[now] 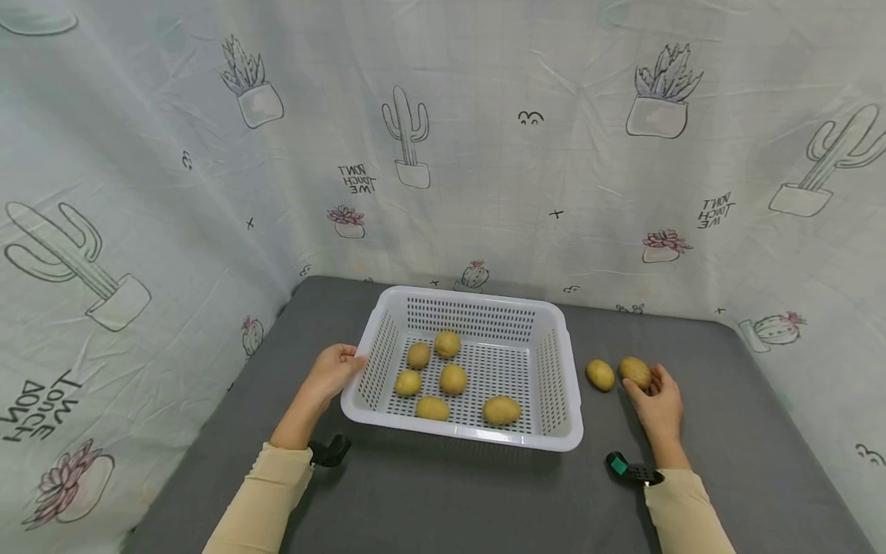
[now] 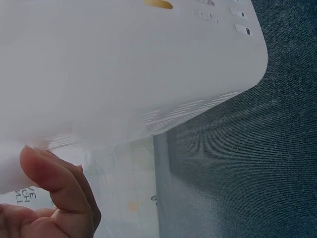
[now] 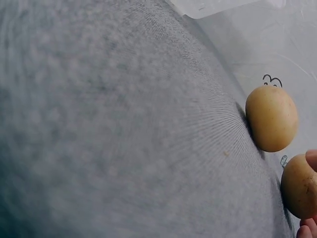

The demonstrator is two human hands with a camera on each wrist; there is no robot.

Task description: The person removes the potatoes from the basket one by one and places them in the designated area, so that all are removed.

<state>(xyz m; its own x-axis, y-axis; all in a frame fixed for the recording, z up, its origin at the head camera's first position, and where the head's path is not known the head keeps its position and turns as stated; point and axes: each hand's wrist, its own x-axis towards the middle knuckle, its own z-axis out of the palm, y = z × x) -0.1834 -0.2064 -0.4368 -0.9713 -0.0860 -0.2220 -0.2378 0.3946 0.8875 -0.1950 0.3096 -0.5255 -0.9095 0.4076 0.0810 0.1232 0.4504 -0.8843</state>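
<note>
My left hand (image 1: 335, 373) grips the left rim of a white perforated plastic basket (image 1: 462, 435), its thumb over the edge. From the left wrist view, the curled fingers (image 2: 54, 178) are beside the basket's outer wall (image 2: 124, 64). Several yellow potatoes lie spread inside, among them one potato (image 1: 501, 410) at the front right. To the right of the basket, my right hand (image 1: 657, 404) holds a potato (image 1: 634, 372) between thumb and fingers, low at the table. Just left of it, another potato (image 1: 600, 375) lies on the cloth; it shows whole in the right wrist view (image 3: 272, 118).
A dark grey cloth (image 1: 443, 492) covers the table. Behind and on both sides hangs a pale curtain (image 1: 471, 154) printed with cacti and potted plants. Black cameras are strapped to the left wrist (image 1: 331, 452) and right wrist (image 1: 631, 469).
</note>
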